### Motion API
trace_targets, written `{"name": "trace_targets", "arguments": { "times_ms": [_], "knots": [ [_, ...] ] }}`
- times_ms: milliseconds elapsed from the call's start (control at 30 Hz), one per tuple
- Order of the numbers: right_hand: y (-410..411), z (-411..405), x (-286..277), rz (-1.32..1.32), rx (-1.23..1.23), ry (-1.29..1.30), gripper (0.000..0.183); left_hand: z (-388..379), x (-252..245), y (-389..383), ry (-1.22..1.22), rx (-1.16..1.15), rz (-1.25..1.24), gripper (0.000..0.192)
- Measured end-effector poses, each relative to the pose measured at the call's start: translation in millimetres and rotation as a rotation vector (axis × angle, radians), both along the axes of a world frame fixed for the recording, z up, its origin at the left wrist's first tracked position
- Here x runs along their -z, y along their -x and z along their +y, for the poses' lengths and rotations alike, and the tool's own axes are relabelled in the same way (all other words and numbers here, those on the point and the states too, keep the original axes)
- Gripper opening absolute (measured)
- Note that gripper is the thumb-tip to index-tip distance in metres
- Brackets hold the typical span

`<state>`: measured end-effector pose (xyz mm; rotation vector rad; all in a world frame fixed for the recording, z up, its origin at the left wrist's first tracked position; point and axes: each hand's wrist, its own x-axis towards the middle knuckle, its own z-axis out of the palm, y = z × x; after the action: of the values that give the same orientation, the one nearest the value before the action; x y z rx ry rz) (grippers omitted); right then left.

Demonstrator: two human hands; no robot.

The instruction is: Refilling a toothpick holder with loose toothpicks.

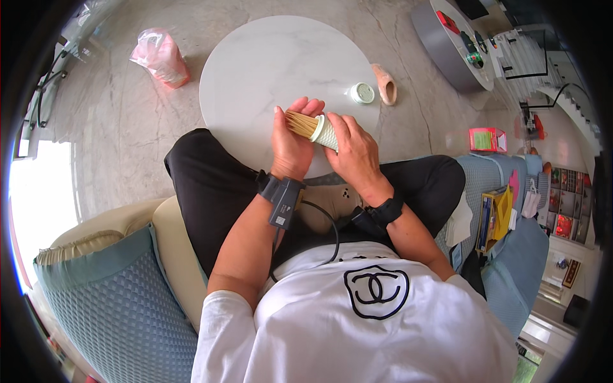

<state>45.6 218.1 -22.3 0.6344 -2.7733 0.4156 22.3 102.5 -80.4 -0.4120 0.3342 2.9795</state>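
Over the near part of a round marble-patterned table (282,57), my right hand (354,148) grips a pale green container (328,134) with a textured wall. It is tilted, its mouth towards the left. A bundle of wooden toothpicks (300,123) sticks out of that mouth. My left hand (293,148) is cupped around their free ends, palm up, with the toothpicks lying between thumb and fingers. A round pale green lid (362,93) rests near the table's right edge, apart from both hands.
On the floor stand a pink plastic bag (160,60) at left and a beige slipper (385,86) beside the table. A second, grey table (448,48) holds a can (474,59). Boxes and papers lie on the blue-covered sofa (483,172) at right. A cable (335,225) hangs from my left wrist device.
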Motion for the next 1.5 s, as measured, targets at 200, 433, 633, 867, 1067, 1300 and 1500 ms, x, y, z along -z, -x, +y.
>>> {"name": "trace_targets", "arguments": {
  "times_ms": [200,433,633,867,1067,1300,1500],
  "knots": [
    [-0.9,2.2,-6.6,0.050,-0.005,-0.029,0.053,-1.2,5.2,1.5,-0.070,-0.015,-0.028,0.049],
    [-0.4,0.6,-12.1,0.054,-0.072,-0.054,0.059,1.5,14.1,1.9,-0.121,0.040,-0.045,0.033],
    [-1.3,-1.7,-13.0,0.072,-0.081,-0.054,0.062,1.9,11.5,1.1,-0.109,0.078,-0.052,0.028],
    [-0.1,0.3,-13.8,0.064,-0.042,-0.139,0.064,2.0,2.7,0.6,-0.118,0.080,-0.119,0.030],
    [5.3,2.2,-10.5,0.193,-0.065,-0.175,0.039,-1.5,13.6,2.1,-0.147,0.050,-0.094,0.031],
    [-1.6,-3.0,-12.4,0.099,-0.052,-0.133,0.065,-11.5,-1.5,9.6,-0.191,-0.043,-0.153,0.034],
    [-5.0,-9.9,-8.4,0.034,-0.058,-0.080,0.061,-30.2,-5.0,14.3,-0.205,-0.078,-0.234,0.040]
  ]
}}
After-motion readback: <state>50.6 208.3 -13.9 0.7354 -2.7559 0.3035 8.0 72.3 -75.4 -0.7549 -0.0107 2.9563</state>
